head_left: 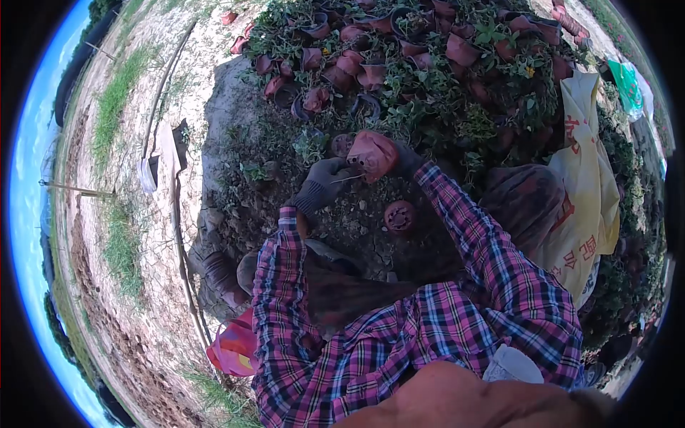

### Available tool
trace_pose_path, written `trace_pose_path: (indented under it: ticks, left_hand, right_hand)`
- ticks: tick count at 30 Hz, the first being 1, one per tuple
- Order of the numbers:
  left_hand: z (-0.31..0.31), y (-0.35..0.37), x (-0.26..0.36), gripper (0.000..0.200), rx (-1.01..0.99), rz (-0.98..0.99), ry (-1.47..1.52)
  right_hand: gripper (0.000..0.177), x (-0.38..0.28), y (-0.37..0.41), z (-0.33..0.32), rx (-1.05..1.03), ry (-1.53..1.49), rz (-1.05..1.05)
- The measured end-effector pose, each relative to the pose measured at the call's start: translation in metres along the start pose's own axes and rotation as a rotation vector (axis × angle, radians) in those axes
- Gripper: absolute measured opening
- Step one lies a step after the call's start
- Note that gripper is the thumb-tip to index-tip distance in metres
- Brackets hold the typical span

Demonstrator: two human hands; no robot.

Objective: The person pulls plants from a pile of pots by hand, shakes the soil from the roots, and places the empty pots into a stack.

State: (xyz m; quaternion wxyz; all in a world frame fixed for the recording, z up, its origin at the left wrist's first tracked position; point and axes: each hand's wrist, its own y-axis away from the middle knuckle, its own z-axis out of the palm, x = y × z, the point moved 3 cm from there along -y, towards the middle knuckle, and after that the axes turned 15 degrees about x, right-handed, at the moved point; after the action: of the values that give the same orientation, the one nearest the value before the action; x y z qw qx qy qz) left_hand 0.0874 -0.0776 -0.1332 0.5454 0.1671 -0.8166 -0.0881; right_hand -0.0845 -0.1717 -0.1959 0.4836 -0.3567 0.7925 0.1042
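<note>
My right hand (407, 160), in a dark glove, grips a soft reddish-brown plastic nursery pot (374, 151). The pot is tilted, with its holed base towards my left hand (326, 183). That hand wears a grey glove, and its fingers are pinched together beside the base. A thin pale strand (347, 177) runs from those fingers towards the pot; I cannot make out what it is. Just behind lies another round pot base (341, 145). On the soil nearer my body sits an upturned pot (400, 215) with holes in its base.
A large heap of reddish pots (349, 63) tangled with green plants spreads ahead. At the right lies a yellowish-white sack (581, 171) with red characters, and farther off a green bag (626, 87). A pink bag (234, 347) rests at my left. A long dark hose (177, 207) crosses the pale ground.
</note>
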Motion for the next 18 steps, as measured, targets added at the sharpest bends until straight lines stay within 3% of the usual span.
trace_pose_path:
  ticks: [2, 6, 8, 9, 11, 12, 14, 15, 17, 18]
  left_hand:
    - [0.001, 0.000, 0.001, 0.017, -0.011, 0.046, -0.141]
    - [0.009, -0.003, -0.006, 0.017, 0.133, -0.094, 0.016]
    - [-0.014, -0.010, -0.011, 0.016, 0.193, -0.075, -0.081]
    - [-0.042, -0.003, 0.007, 0.017, 0.326, -0.187, 0.004]
    - [-0.096, 0.003, 0.018, 0.017, 0.611, -0.252, 0.325]
    - [-0.103, 0.007, 0.014, 0.018, 0.614, -0.269, 0.303]
    - [-0.110, 0.007, 0.014, 0.018, 0.609, -0.279, 0.260]
    - [-0.105, 0.009, 0.021, 0.018, 0.557, -0.268, 0.295]
    - [-0.093, 0.015, 0.034, 0.017, 0.468, -0.241, 0.359]
    - [-0.097, 0.015, 0.033, 0.017, 0.445, -0.236, 0.358]
  right_hand:
    - [0.078, 0.025, 0.000, 0.011, 0.009, -0.061, -0.030]
    - [0.061, 0.031, 0.012, 0.004, 0.093, -0.152, -0.014]
    - [0.051, 0.063, 0.022, 0.010, 0.220, -0.786, 0.610]
    - [0.048, 0.074, 0.029, 0.020, 0.272, -1.088, 0.944]
    - [0.048, 0.067, 0.030, 0.022, 0.313, -0.655, 0.975]
    - [0.049, 0.065, 0.036, 0.021, 0.334, -0.434, 0.983]
    - [0.044, 0.068, 0.022, 0.054, 0.140, -0.218, 0.764]
    - [0.041, 0.043, 0.008, 0.073, 0.168, -0.324, 0.854]
    - [0.032, 0.017, -0.014, 0.112, 0.243, -0.488, 0.621]
    - [0.030, 0.016, -0.024, 0.122, 0.050, -0.469, 0.449]
